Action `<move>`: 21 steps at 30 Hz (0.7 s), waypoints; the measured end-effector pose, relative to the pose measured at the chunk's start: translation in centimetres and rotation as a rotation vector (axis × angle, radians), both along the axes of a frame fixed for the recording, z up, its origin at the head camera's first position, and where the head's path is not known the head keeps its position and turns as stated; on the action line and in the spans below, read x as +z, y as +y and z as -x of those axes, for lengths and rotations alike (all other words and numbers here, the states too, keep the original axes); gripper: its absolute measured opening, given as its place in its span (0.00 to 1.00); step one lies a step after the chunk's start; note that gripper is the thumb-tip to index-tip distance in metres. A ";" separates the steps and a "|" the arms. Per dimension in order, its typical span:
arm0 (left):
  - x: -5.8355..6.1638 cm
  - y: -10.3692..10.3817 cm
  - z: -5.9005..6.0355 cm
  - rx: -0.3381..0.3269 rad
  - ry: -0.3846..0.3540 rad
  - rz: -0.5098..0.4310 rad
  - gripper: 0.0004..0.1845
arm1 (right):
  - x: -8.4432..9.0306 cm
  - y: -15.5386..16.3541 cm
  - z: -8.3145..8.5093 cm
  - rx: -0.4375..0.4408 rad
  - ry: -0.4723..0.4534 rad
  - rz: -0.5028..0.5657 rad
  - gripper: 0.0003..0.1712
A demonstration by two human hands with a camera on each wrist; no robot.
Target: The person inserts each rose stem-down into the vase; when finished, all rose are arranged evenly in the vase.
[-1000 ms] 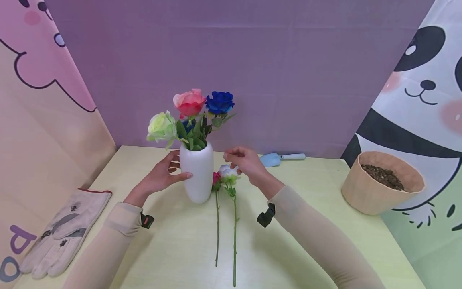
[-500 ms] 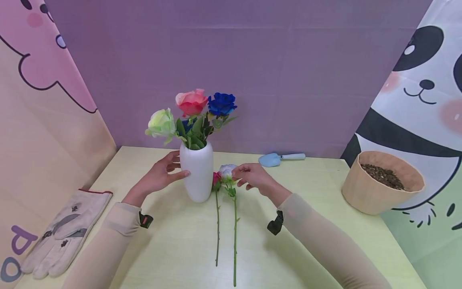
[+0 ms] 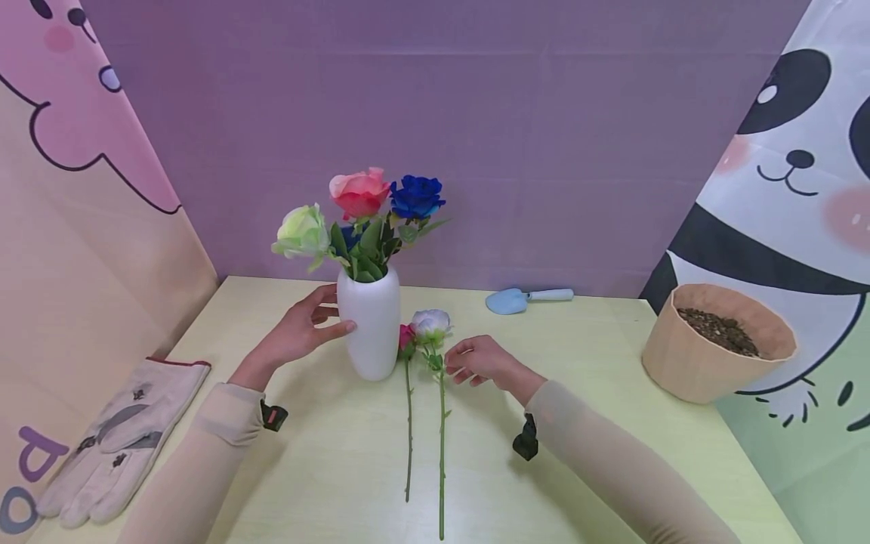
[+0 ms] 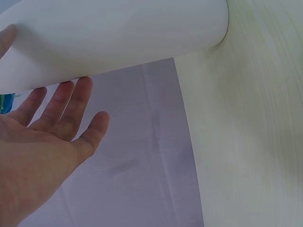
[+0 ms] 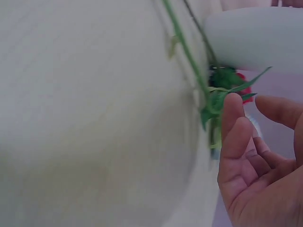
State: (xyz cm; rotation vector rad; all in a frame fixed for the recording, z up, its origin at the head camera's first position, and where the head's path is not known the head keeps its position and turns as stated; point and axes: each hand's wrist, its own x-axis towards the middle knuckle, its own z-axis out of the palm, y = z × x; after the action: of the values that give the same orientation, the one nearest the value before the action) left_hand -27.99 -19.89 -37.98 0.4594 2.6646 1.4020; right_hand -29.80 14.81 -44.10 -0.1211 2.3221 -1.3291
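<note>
A white vase (image 3: 369,325) stands upright and bears a pink rose (image 3: 360,193), blue roses (image 3: 416,198) and a pale green rose (image 3: 301,232). My left hand (image 3: 299,330) holds its left side, the thumb in front and fingertips (image 4: 84,84) against the wall. On the table lie a white flower (image 3: 431,326) with a long green stem (image 3: 442,453) and a red flower (image 3: 406,337) with a thinner stem (image 3: 409,438). Just right of the white flower's leaves (image 5: 215,103) is my right hand (image 3: 485,364), thumb and fingertips apart and gripping nothing.
A pair of work gloves (image 3: 125,438) lies at the table's left edge. At the back sits a small blue trowel (image 3: 507,301). On the right stands a tan pot (image 3: 700,355) with soil in it. A purple backdrop (image 3: 516,136) rises behind the table.
My right hand has come down and toward me, from above the white flower's head to beside its upper stem. The left hand keeps its place on the vase.
</note>
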 end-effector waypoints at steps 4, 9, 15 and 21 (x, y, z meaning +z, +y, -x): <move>-0.1 -0.1 0.1 0.001 -0.006 -0.002 0.46 | -0.9 0.1 -0.1 0.010 -0.008 -0.036 0.11; -0.1 -0.1 0.1 0.004 0.004 0.009 0.46 | -1.8 0.0 -0.2 0.017 -0.018 -0.047 0.11; -0.3 -0.2 0.3 0.008 0.009 0.031 0.46 | -2.6 -0.3 -0.2 0.035 -0.038 -0.063 0.11; -0.5 -0.2 0.4 0.004 0.004 0.021 0.46 | -2.7 -0.9 -0.6 0.038 -0.037 -0.071 0.11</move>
State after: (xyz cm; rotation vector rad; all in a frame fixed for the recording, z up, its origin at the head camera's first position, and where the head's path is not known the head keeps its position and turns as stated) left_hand -28.41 -20.14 -38.44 0.4555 2.6822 1.3738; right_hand -29.21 13.94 -46.80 -0.1166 2.3213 -1.2185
